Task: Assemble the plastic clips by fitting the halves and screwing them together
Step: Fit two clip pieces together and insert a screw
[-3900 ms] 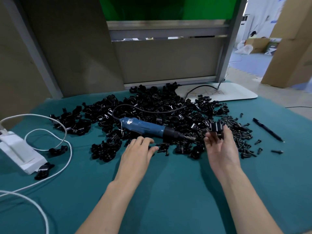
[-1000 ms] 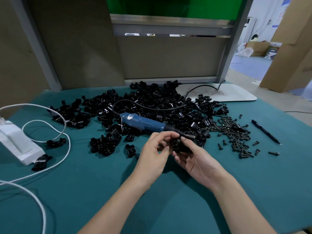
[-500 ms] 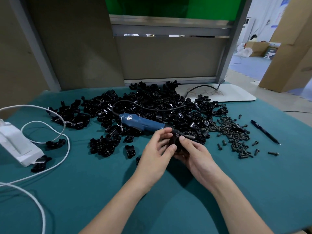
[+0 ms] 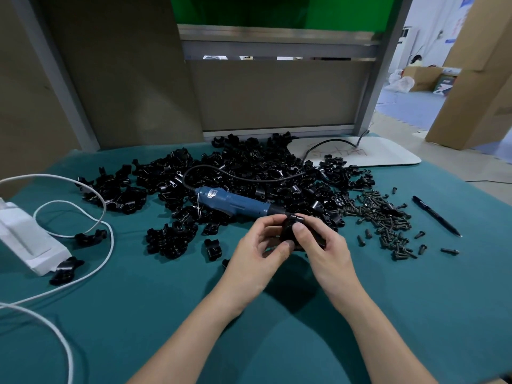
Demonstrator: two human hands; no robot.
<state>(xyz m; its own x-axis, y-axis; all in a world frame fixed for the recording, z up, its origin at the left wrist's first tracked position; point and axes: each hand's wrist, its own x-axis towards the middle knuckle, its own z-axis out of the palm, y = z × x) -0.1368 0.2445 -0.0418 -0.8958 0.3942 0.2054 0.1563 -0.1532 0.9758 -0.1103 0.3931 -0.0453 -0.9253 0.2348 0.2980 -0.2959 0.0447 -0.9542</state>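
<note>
Both hands are meeting at centre frame, just over the bench [image 4: 138, 314], with the clip [image 4: 287, 228] between them: the left hand [image 4: 259, 248] is curling fingers and thumb round its left side, the right hand [image 4: 321, 245] is pinching it from the right, thumb pressing on top. Fingers are hiding the seam, so whether the halves are seated I cannot tell. The screws [image 4: 382, 214] are lying right of centre, nearer the right hand, so that hand is looking likelier to fetch one. The blue screwdriver [image 4: 232, 203] is lying just above the hands, long axis running upper left to lower right, tip pointing at the clip
</note>
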